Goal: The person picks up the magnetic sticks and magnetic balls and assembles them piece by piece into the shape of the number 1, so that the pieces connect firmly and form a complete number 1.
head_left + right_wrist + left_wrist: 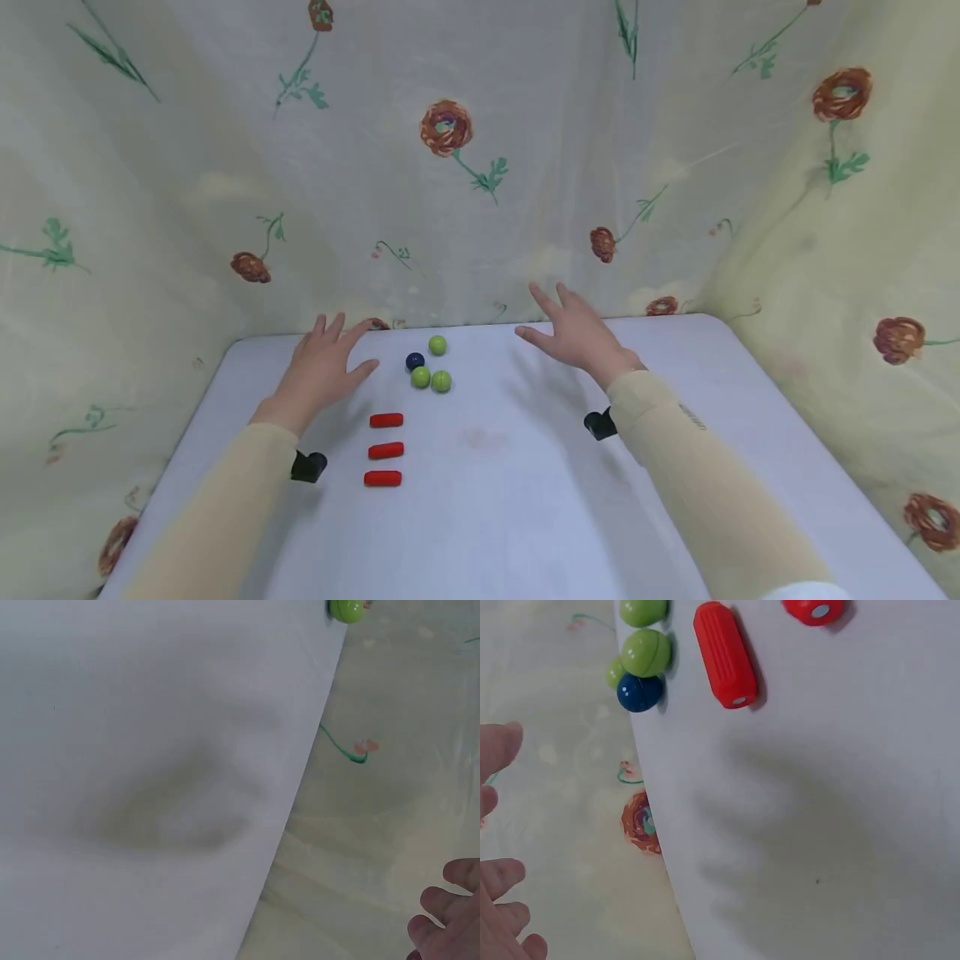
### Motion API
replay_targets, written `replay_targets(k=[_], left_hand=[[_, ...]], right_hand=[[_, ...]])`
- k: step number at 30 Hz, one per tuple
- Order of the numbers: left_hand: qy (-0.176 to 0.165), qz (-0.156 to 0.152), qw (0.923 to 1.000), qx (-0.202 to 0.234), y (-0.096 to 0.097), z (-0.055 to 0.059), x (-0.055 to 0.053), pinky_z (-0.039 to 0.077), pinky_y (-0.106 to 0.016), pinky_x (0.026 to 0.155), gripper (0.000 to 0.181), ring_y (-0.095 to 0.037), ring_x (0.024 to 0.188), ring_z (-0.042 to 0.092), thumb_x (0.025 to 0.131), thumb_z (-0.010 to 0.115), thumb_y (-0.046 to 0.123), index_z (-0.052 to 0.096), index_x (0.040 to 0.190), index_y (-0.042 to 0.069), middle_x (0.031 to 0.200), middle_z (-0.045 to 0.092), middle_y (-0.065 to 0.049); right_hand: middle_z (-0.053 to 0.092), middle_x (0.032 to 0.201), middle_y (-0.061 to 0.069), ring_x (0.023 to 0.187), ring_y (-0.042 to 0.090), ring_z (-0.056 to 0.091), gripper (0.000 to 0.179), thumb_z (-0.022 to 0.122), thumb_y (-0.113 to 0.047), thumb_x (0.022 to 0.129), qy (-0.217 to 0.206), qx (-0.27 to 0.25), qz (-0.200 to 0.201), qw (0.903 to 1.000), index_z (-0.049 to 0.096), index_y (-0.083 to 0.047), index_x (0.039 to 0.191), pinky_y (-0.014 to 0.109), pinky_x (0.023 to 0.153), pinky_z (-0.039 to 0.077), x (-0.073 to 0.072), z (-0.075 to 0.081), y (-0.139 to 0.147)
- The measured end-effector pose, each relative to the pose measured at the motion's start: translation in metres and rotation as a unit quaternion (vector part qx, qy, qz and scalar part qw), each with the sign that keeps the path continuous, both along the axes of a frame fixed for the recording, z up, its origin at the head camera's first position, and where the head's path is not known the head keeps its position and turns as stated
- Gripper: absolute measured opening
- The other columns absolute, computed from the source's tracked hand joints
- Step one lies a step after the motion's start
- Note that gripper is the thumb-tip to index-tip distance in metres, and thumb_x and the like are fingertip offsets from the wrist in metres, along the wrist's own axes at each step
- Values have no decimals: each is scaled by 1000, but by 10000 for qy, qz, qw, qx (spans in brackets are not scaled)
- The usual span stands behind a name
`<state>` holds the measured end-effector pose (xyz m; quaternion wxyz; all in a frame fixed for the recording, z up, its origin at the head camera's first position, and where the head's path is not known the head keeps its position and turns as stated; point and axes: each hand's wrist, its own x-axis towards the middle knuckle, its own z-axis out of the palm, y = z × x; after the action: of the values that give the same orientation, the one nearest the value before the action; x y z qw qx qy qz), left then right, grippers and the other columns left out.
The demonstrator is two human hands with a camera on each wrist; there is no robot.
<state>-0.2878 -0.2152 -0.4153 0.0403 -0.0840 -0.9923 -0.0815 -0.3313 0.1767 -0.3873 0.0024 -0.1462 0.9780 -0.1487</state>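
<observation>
My left hand (pixel 317 372) is held over the left part of the table, fingers spread and holding nothing. My right hand (pixel 579 335) hovers over the far right part, also with spread fingers and nothing in it. Between them, nearer the left hand, sit three green balls (pixel 441 382) and one dark blue ball (pixel 415 361) in a loose cluster. Closer to me lie three short red ribbed bars (pixel 386 451), one behind another in a column. The left wrist view shows a red bar (pixel 725 656) near the blue ball (pixel 640 693).
A white table (pixel 495 517) with rounded far corners carries everything. Pale floral cloth (pixel 525 108) hangs behind it and along both sides, close to its edges. Shadows of both hands fall on the tabletop. Each wrist wears a small black device (pixel 308 467).
</observation>
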Motion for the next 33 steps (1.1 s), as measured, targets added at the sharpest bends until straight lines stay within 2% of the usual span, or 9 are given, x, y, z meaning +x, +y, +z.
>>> replay_targets(k=[5, 10, 14, 17, 20, 25, 27, 33], left_hand=[[17, 5, 9989, 464, 4, -13, 19, 27, -66, 105, 69, -48, 144, 15, 94, 65, 43, 39, 152, 16, 155, 29, -24], [-84, 76, 9954, 952, 6, -27, 41, 43, -59, 97, 64, -41, 133, 36, 92, 68, 41, 46, 147, 16, 143, 43, -20], [-80, 60, 9926, 1208, 4, -34, 58, 47, -57, 93, 59, -39, 125, 42, 92, 69, 38, 50, 143, 15, 137, 48, -18], [-145, 92, 9884, 1511, 3, -36, 70, 51, -54, 88, 56, -36, 120, 47, 92, 69, 37, 53, 141, 15, 131, 52, -16], [-310, 191, 9811, 1902, 2, -38, 82, 54, -46, 82, 53, -31, 110, 53, 93, 69, 35, 54, 139, 15, 125, 55, -12], [-737, 370, 9621, 2599, 5, -42, 101, 54, -32, 72, 50, -23, 98, 57, 93, 70, 32, 56, 136, 14, 120, 59, -9], [-895, 462, 9548, 2796, 8, -46, 107, 53, -30, 71, 51, -22, 97, 57, 92, 71, 33, 55, 136, 14, 120, 59, -8], [-1003, 726, 9437, 3069, 12, -64, 114, 53, -33, 77, 49, -20, 98, 58, 91, 72, 38, 57, 134, 18, 116, 59, -2]], right_hand=[[12, 162, 19, 144, 43, 21, 81, 48, -67, 94, -1, -327, 110, 9994, 12, -34, 159, 62, 107, 29, 13, -14, 1], [28, 157, 19, 141, 41, 31, 75, 51, -59, 97, 161, -818, 210, 9963, 26, -24, 158, 58, 107, 31, 27, -35, 1], [42, 150, 13, 137, 33, 39, 67, 55, -52, 97, 330, -1215, 357, 9914, 40, -16, 152, 50, 109, 34, 34, -52, -5], [49, 144, 7, 129, 27, 49, 62, 57, -51, 97, 358, -1468, 410, 9877, 46, -16, 148, 45, 104, 40, 37, -62, -12], [54, 138, 7, 119, 25, 56, 59, 58, -49, 97, 316, -1755, 511, 9826, 48, -17, 146, 44, 98, 45, 38, -68, -21], [59, 130, 4, 112, 19, 60, 55, 61, -45, 96, 25, -2111, 500, 9762, 51, -20, 144, 38, 94, 47, 38, -78, -40], [59, 128, 2, 110, 17, 60, 53, 62, -44, 96, -101, -2184, 419, 9749, 51, -22, 143, 35, 93, 48, 38, -82, -44], [61, 127, 7, 106, 17, 62, 51, 64, -41, 95, -226, -2572, 463, 9650, 53, -21, 141, 37, 91, 49, 35, -91, -53]])
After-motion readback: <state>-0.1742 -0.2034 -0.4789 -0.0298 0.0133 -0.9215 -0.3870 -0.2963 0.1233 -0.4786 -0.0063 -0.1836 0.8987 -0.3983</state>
